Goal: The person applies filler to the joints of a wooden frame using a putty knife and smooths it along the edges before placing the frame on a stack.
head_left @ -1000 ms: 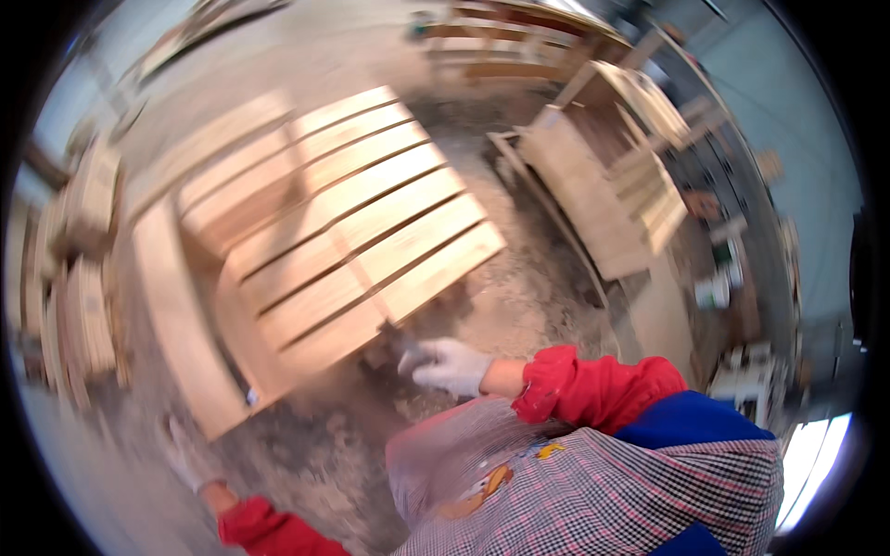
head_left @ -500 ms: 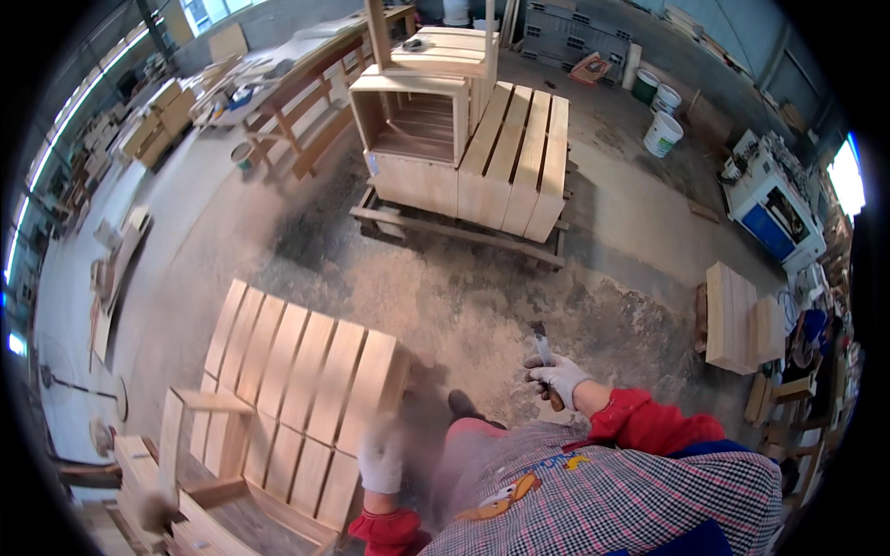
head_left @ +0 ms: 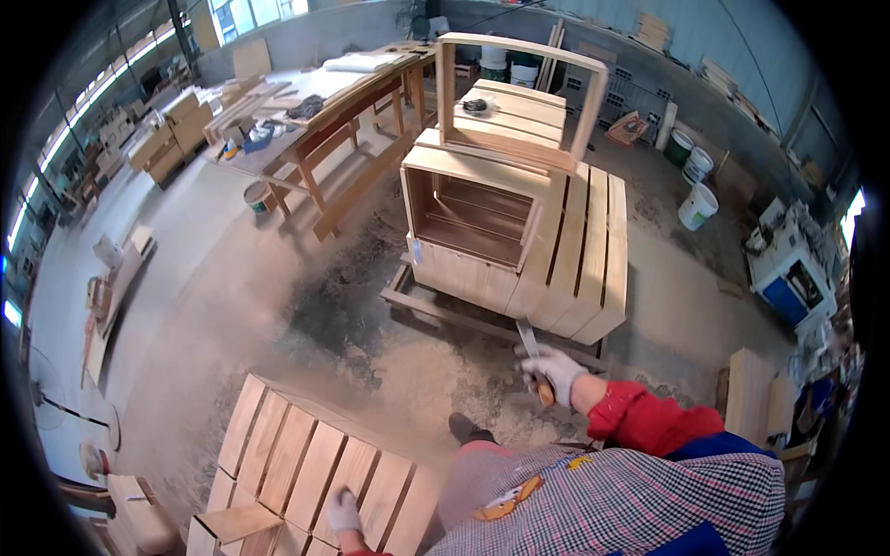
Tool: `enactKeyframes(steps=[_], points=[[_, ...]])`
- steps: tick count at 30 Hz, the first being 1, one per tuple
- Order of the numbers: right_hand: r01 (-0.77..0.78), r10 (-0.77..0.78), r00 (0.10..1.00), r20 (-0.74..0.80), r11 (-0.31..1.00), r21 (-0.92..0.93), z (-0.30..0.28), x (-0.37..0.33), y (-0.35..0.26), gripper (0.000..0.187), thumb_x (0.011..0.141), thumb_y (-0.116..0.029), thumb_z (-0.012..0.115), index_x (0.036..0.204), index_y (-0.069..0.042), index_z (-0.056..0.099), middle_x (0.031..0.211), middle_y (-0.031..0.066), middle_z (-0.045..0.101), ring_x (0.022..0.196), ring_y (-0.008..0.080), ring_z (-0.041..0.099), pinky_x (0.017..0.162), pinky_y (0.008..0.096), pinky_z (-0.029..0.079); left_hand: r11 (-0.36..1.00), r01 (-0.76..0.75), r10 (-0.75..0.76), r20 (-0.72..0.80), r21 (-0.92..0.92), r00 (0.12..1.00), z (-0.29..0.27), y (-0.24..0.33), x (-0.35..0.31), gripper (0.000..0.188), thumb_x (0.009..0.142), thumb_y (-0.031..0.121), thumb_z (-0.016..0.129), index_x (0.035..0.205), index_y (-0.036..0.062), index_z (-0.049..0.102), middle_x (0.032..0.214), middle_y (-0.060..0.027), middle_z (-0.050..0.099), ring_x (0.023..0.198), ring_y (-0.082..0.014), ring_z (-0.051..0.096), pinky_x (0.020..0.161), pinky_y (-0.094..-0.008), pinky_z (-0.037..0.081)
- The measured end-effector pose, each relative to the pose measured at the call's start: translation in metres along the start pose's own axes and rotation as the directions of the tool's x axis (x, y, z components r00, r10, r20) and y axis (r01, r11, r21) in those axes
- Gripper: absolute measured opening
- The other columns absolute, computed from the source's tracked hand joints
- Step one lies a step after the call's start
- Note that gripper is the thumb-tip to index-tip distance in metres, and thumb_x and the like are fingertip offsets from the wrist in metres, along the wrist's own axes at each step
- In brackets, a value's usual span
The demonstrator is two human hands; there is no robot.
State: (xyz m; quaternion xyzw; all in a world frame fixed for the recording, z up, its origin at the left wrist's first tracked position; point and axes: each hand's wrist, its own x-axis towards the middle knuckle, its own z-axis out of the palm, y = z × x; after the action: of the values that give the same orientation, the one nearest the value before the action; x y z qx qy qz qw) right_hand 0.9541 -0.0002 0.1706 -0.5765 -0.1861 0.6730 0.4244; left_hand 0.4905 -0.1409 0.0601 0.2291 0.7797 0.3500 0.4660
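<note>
My right hand point(head_left: 553, 372), in a pale work glove with a red sleeve, is closed round the wooden handle of a putty knife point(head_left: 528, 339). Its flat, light blade points up and away from me, toward the base of the far wooden unit point(head_left: 464, 276). My left hand point(head_left: 343, 511), gloved too, rests over the slats of the near wooden piece point(head_left: 313, 474). Its fingers appear stretched out, with nothing seen in them. An upright wooden frame point(head_left: 239, 524) joins this slatted piece at lower left.
The far unit, with an open box front, stands on a low wooden pallet point(head_left: 445, 313). Behind it on the left is a long workbench point(head_left: 320, 116). White buckets point(head_left: 697, 206) and a white-and-blue machine point(head_left: 788, 278) stand at right. Sawdust covers the floor point(head_left: 408, 380).
The view has shifted, so the far unit looks nearer and the near slatted piece lower. My left hand has moved left onto the slats; my right hand still grips the putty knife.
</note>
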Motion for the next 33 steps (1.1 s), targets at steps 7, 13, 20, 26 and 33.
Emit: enactKeyframes(steps=[7,13,20,26,33], points=[[0.511,-0.515,0.842,-0.163,0.857,-0.07,0.097,0.092,-0.24,0.028,0.086,-0.014,0.058,0.112,-0.005,0.053,0.059,-0.0011,0.047,0.043,0.0083,0.046,0.037,0.0229,0.036,0.855,-0.456,0.494,0.123,-0.245,0.861,0.084,0.242,0.136,0.027,0.086,0.007,0.053,0.112,-0.0024,0.056,0.102,-0.0076,0.06,0.089,-0.0145,0.056,0.08,-0.0268,0.046],[0.781,-0.837,0.514,-0.187,0.546,-0.301,0.117,0.186,-0.408,0.029,0.09,-0.016,0.052,0.117,-0.004,0.055,0.056,-0.0011,0.045,0.042,0.0084,0.044,0.037,0.0234,0.036,0.779,-0.558,0.614,0.527,-0.284,0.588,0.162,0.391,0.197,0.03,0.088,0.006,0.053,0.117,-0.0031,0.053,0.106,-0.0065,0.059,0.099,-0.0143,0.055,0.089,-0.0277,0.042],[0.805,-0.808,0.28,-0.518,0.492,-0.332,0.147,0.297,-0.502,0.039,0.091,-0.018,0.051,0.129,-0.013,0.047,0.076,0.0072,0.059,0.043,0.0079,0.046,0.036,0.0221,0.038,0.946,-0.223,0.301,0.381,-0.236,0.874,0.136,0.417,0.339,0.025,0.088,0.008,0.052,0.111,-0.0011,0.055,0.102,-0.0083,0.06,0.088,-0.017,0.059,0.079,-0.0294,0.049],[0.819,-0.702,0.013,-0.712,0.416,-0.396,0.154,0.342,-0.53,0.037,0.091,-0.025,0.053,0.124,-0.011,0.048,0.074,0.0059,0.056,0.039,0.009,0.045,0.033,0.0236,0.036,0.985,-0.117,0.155,0.348,-0.127,0.925,0.068,0.45,0.487,0.026,0.09,0.015,0.053,0.113,0.0021,0.056,0.104,-0.0071,0.059,0.09,-0.0186,0.058,0.079,-0.0326,0.05],[0.81,-0.534,-0.23,-0.814,0.359,-0.464,0.159,0.364,-0.549,0.028,0.083,-0.025,0.065,0.103,-0.009,0.051,0.073,0.0043,0.055,0.043,0.0129,0.049,0.035,0.025,0.039,0.946,-0.31,0.315,0.518,-0.1,0.795,0.127,0.629,0.647,0.026,0.09,0.012,0.053,0.113,0.0002,0.054,0.102,-0.0089,0.059,0.087,-0.0185,0.059,0.078,-0.0312,0.05]])
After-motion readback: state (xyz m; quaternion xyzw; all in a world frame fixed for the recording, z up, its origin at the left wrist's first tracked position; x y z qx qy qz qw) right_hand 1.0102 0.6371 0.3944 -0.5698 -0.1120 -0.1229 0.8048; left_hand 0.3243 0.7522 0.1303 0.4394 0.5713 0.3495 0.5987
